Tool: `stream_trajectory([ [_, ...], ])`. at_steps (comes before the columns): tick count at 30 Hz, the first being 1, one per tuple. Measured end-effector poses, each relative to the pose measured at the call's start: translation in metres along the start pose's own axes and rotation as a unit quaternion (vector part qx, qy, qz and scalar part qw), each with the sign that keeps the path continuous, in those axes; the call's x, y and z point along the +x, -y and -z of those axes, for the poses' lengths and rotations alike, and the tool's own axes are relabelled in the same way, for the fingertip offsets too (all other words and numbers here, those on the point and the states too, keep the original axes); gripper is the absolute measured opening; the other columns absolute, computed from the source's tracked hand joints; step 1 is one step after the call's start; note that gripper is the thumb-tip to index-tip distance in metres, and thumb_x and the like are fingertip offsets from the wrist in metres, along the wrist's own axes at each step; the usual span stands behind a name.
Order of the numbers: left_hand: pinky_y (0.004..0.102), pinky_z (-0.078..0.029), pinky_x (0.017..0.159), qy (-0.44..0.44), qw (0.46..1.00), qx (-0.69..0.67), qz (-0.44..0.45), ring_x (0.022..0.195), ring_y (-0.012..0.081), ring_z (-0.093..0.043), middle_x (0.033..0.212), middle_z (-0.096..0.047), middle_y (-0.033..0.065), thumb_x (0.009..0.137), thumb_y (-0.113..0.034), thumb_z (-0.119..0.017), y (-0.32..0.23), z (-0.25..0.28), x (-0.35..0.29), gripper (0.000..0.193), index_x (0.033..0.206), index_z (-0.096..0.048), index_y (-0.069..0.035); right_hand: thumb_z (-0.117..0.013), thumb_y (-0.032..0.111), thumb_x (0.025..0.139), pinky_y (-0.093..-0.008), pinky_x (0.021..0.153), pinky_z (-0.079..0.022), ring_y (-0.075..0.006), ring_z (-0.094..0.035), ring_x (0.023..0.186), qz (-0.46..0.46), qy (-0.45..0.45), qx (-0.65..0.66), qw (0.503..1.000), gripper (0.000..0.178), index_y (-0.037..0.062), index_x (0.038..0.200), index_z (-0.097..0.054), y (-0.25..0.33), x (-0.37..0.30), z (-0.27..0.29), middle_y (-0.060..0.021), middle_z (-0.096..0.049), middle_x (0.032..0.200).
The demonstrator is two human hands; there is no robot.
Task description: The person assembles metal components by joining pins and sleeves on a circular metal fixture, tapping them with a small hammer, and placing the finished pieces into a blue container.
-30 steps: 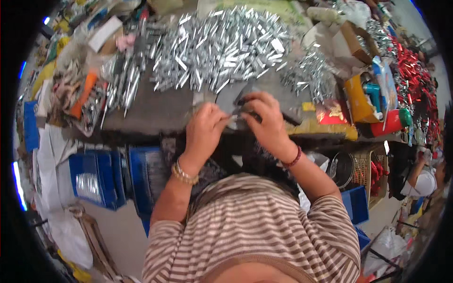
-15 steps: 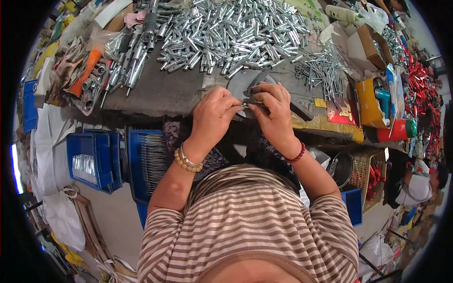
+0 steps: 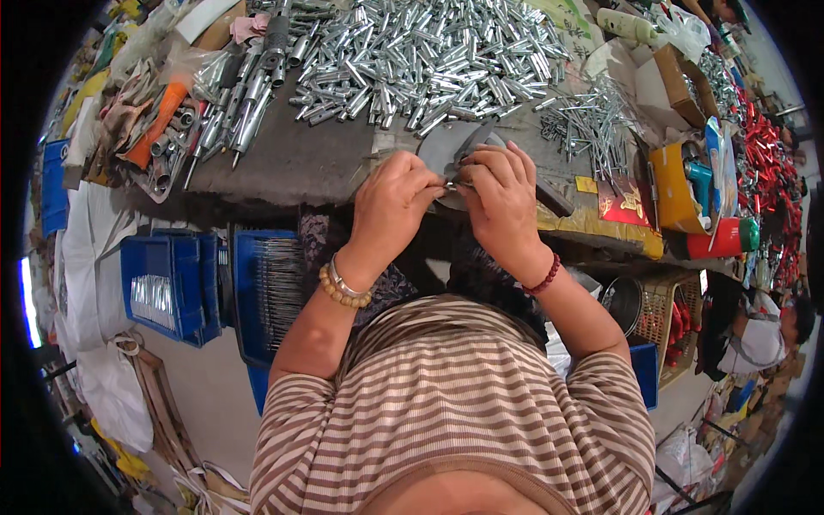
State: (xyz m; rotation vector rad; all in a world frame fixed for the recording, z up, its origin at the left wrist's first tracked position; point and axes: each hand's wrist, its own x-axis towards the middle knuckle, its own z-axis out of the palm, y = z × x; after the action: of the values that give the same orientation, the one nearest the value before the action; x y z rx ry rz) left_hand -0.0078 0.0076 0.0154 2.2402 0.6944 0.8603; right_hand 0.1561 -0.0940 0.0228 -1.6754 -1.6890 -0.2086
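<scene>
My left hand point(image 3: 390, 202) is closed, thumb and index finger pinching the left end of a small metal piece point(image 3: 450, 185). At its other end the fingertips of my right hand point(image 3: 502, 197) are pressed together on it. The piece is short and silvery, mostly covered by the fingers, so its exact kind does not show. Just beyond the hands lies a grey round dish or disc point(image 3: 437, 148), partly hidden. A dark flat-bladed object point(image 3: 482, 136) rests over it, and a dark bar point(image 3: 554, 199) sticks out beside my right hand.
A large heap of shiny metal tubes point(image 3: 429, 64) covers the back of the bench. Thin metal rods point(image 3: 592, 129) lie to the right, tools point(image 3: 249, 103) to the left. Blue bins point(image 3: 257, 300) of rods stand below the bench edge; a yellow box point(image 3: 674, 184) sits at the right.
Both hands stay together at nearly the same spot, having shifted slightly. The small metal piece between the fingertips shows a little more now.
</scene>
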Motion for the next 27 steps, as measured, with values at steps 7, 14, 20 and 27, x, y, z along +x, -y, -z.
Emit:
stream_trajectory([
  [7,0.0407,-0.052,0.075,0.001,1.0,-0.01,0.023,0.087,0.0282,-0.065,0.09,-0.063,0.0063,0.082,-0.009,-0.079,0.001,-0.002,-0.001,0.01,0.09,-0.073,-0.006,-0.072,0.007,0.082,-0.0478,0.108,-0.041,-0.0302,-0.059,0.116,0.024,0.032,-0.042,0.998,0.023,0.0073,0.103,-0.064,0.002,-0.001,-0.002,-0.0086,-0.062,0.113],
  [14,0.0403,-0.052,0.075,0.004,1.0,-0.013,0.018,0.086,0.0275,-0.065,0.089,-0.063,0.0061,0.082,-0.01,-0.08,0.0,-0.001,0.001,0.01,0.091,-0.075,-0.007,-0.074,0.01,0.083,-0.0476,0.102,-0.043,-0.0325,-0.058,0.116,-0.036,0.027,-0.008,0.999,0.024,0.0057,0.105,-0.065,-0.002,0.001,0.015,-0.0104,-0.063,0.113],
  [20,0.0364,-0.051,0.073,0.014,0.999,-0.027,0.019,0.083,0.0243,-0.064,0.09,-0.063,0.006,0.084,-0.007,-0.08,0.005,-0.001,-0.001,0.011,0.094,-0.075,-0.005,-0.074,0.012,0.086,-0.0444,0.091,-0.05,-0.0362,-0.061,0.11,-0.141,0.128,-0.119,0.975,0.024,0.0053,0.108,-0.069,-0.042,-0.006,0.047,-0.0119,-0.064,0.105],
  [27,0.038,-0.051,0.072,0.012,0.998,-0.055,0.016,0.083,0.0263,-0.065,0.089,-0.062,0.0064,0.083,-0.009,-0.08,0.004,-0.001,0.002,0.01,0.091,-0.075,-0.005,-0.072,0.007,0.089,-0.0421,0.063,-0.053,-0.0327,-0.067,0.074,-0.103,0.061,0.011,0.993,0.027,0.0108,0.116,-0.071,-0.006,-0.019,0.07,-0.0102,-0.064,0.097],
])
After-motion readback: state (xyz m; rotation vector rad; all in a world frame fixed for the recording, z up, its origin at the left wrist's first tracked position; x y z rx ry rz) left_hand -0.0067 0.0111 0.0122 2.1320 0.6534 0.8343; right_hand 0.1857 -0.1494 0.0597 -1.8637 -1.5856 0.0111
